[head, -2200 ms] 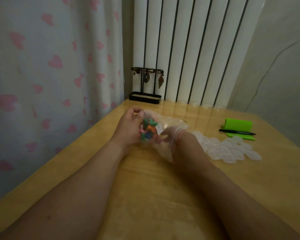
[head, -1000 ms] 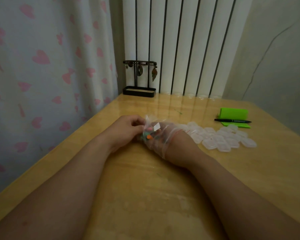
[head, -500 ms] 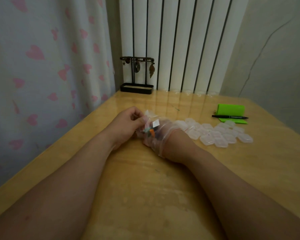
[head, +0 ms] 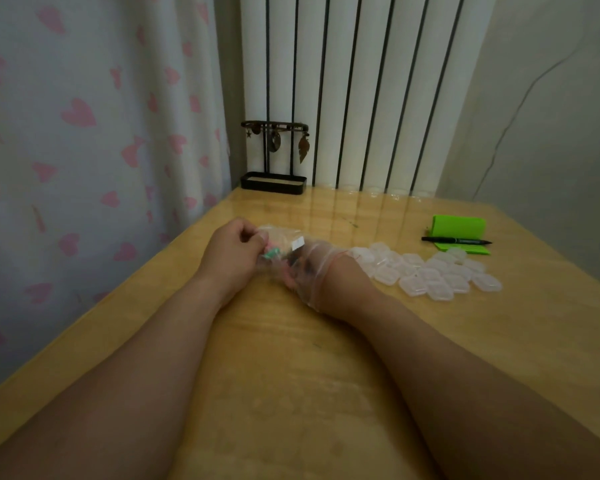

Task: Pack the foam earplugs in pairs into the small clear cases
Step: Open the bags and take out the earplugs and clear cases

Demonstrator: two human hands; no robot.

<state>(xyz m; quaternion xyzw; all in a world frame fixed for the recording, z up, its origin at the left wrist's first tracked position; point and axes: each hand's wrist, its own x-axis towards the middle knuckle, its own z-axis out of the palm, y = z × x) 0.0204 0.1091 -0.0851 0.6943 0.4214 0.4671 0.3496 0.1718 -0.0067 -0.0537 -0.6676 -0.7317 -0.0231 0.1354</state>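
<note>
While resting both forearms on the wooden table (head: 291, 375), pinches the mouth of the clear plastic bag (head: 282, 237) with the curled fingers of the left hand (head: 232, 258), mid-table, left of centre. Has the right hand (head: 317, 271) pushed wrist-deep inside that bag, visible only through the film; cannot tell open or gripping, too blurred. Shows the foam earplugs (head: 271, 254) inside the bag between the two hands, as green and pink bits low against the table. Finds the small clear cases (head: 430, 275) in a loose flat cluster on the table just right of the right wrist; nearest ones close beside the bag, touching or not cannot tell, lids likewise unclear. Puts farther right, just beyond the cases, a green pad (head: 458, 227) with a black pen (head: 456, 241) lying across its near part. Notes at the far left table corner a black stand (head: 274, 183) with hanging charms, backed by a white ribbed panel (head: 343, 81). Adds a curtain (head: 84, 150) with pink hearts along the left side.
</note>
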